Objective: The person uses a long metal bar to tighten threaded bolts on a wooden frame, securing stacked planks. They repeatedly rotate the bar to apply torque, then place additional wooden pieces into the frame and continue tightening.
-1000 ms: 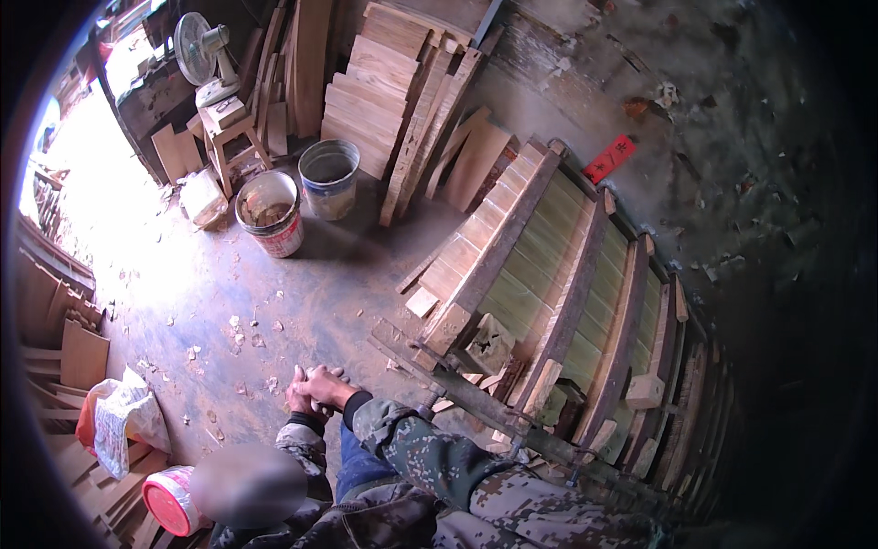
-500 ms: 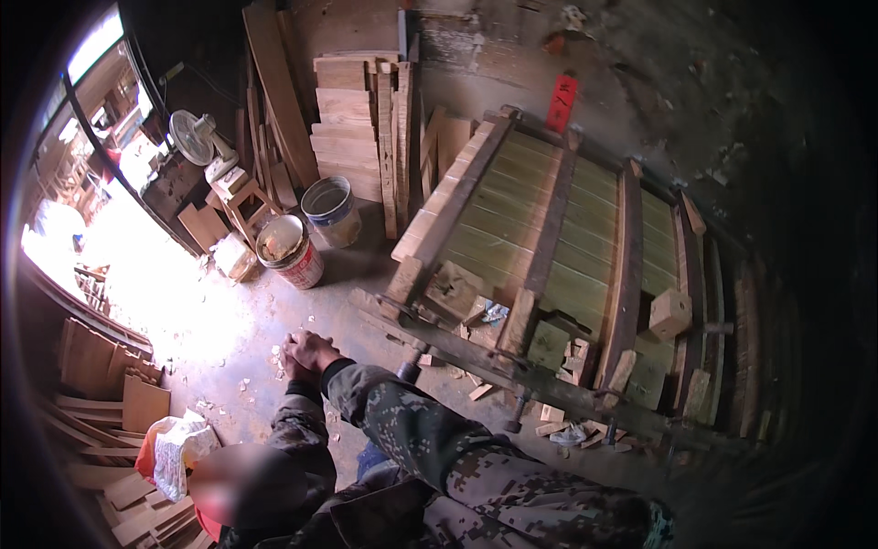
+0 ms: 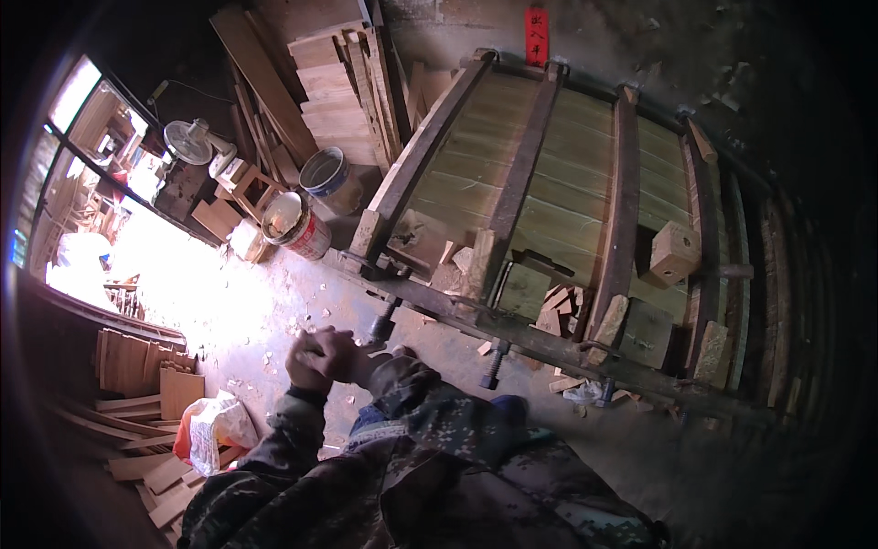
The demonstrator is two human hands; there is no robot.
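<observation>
In front of my body, both hands are brought together above the floor. My left hand [image 3: 305,364] has its fingers curled in against the other hand. Pressed to it, my right hand [image 3: 338,353] is closed too, and whatever lies between the two is hidden. Just right of them a dark threaded clamp screw [image 3: 382,324] sticks out of the clamp rack [image 3: 439,300]. Long bars of this rack cross over glued board panels [image 3: 572,215]. A squared wooden block [image 3: 675,253] rests on the rack, near small offcuts [image 3: 558,309].
Two buckets [image 3: 331,183] stand beyond my hands, beside a wooden stool [image 3: 249,190] and a fan [image 3: 189,143]. Planks [image 3: 338,110] lean against the back wall. At left lie stacked boards [image 3: 137,366] and a white-and-red bag [image 3: 216,430]. Wood chips litter the floor [image 3: 283,302].
My view has shifted, and the rack now sits higher in it. My joined hands have drawn closer to my body, with the right elbow bent more. They remain together.
</observation>
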